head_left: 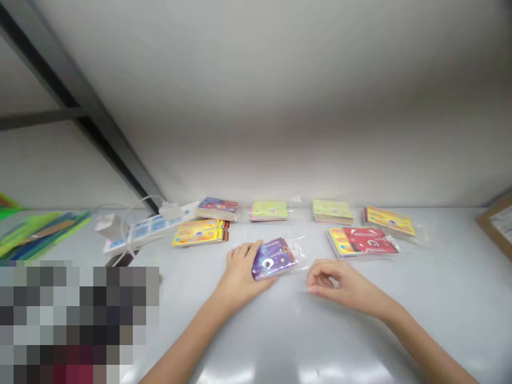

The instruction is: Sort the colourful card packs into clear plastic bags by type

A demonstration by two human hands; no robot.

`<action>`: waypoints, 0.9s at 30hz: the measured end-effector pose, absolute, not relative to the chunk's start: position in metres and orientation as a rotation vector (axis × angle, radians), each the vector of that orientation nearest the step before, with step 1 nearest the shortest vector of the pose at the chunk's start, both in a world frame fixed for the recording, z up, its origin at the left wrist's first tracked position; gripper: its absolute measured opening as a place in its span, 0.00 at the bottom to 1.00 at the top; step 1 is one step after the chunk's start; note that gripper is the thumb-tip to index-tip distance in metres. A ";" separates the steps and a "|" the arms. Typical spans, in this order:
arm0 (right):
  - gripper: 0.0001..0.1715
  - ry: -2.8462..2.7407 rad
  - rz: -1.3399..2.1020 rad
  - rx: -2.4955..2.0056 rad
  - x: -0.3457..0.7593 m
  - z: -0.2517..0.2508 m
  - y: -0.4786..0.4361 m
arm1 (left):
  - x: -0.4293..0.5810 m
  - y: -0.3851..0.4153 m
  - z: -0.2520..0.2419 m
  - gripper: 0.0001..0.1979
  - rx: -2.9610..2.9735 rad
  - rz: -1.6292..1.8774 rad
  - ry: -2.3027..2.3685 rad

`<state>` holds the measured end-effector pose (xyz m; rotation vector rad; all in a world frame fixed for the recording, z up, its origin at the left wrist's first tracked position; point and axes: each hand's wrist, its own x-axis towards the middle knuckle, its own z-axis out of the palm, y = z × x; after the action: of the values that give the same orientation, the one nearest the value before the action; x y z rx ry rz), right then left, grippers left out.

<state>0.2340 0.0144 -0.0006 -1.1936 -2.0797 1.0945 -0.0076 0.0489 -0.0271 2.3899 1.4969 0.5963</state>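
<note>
My left hand (244, 272) grips a pack of purple cards (274, 260) in a clear plastic bag, thumb along the near edge and fingers behind the left end. The bag's loose clear end points right, towards my right hand (334, 282). That hand is closed, its fingers curled towards the thumb just above the table; whether anything thin is between the fingertips cannot be seen. Left of the purple pack lie yellow cards (200, 232). On the right is a bagged red and yellow card pack (366, 242).
Along the wall lie a blue-red card pack (218, 207), two pale green packs (269, 209) (333, 210) and an orange-yellow pack (390, 220). A power strip (154, 226) with cables sits left. Coloured strips (44, 232) lie far left, a cardboard box (498, 221) far right.
</note>
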 end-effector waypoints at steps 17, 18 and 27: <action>0.16 -1.934 0.678 -1.245 0.241 -0.001 0.019 | -0.003 0.041 -0.025 0.38 2.431 0.557 1.384; 0.17 -1.987 0.731 -1.228 0.240 -0.001 0.018 | -0.003 0.041 -0.025 0.38 2.431 0.559 1.397; 0.19 -2.208 1.031 -1.242 0.227 -0.017 0.015 | -0.003 0.045 -0.025 0.35 2.402 0.553 1.572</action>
<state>0.2274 0.0155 -0.0174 -1.2423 -2.2075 1.0308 -0.0032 0.0454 -0.0255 2.4017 1.5719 0.5534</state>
